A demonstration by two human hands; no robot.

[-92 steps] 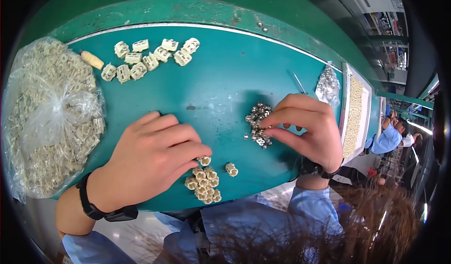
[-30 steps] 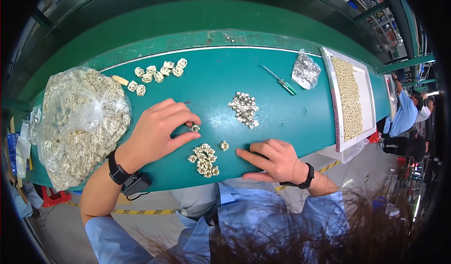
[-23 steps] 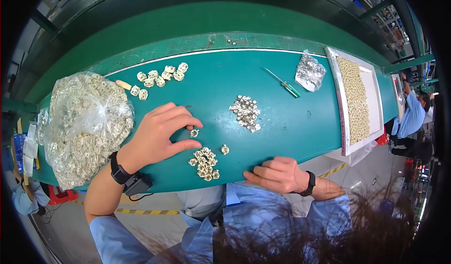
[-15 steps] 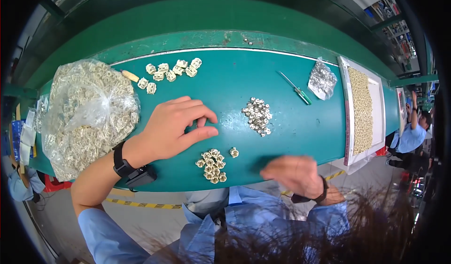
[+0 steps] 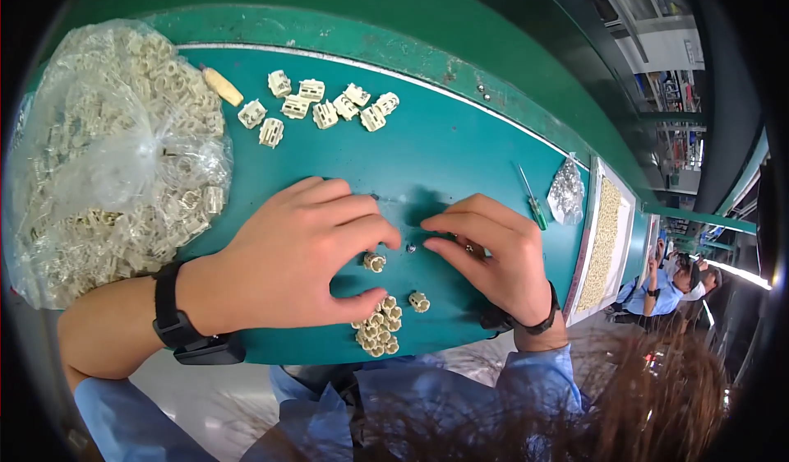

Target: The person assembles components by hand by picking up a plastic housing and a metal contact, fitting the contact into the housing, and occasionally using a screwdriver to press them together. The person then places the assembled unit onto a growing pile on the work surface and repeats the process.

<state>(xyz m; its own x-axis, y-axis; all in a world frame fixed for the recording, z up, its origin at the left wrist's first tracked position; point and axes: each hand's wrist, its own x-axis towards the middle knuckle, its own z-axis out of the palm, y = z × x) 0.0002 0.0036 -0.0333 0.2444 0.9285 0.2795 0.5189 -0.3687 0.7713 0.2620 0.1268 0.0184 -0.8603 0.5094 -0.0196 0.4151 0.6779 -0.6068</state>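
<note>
My left hand (image 5: 300, 252) rests palm down on the teal worktop (image 5: 444, 141), its fingertips beside a small cream plastic part (image 5: 375, 262). My right hand (image 5: 493, 252) lies close to the right, fingers pinched over a tiny metal piece (image 5: 411, 248); a pile of metal pieces is hidden under it. A cluster of finished cream parts (image 5: 378, 328) sits at the near edge, one more part (image 5: 419, 301) beside it.
A clear bag of cream parts (image 5: 107, 150) fills the left. Loose cream housings (image 5: 320, 108) lie at the back. A green-handled screwdriver (image 5: 530, 199), a small foil bag (image 5: 565, 191) and a white tray of parts (image 5: 604, 240) sit right. Another person (image 5: 666, 285) works beyond.
My right hand came up from below the table edge to the worktop middle, meeting my left hand. The view has moved closer and tilted.
</note>
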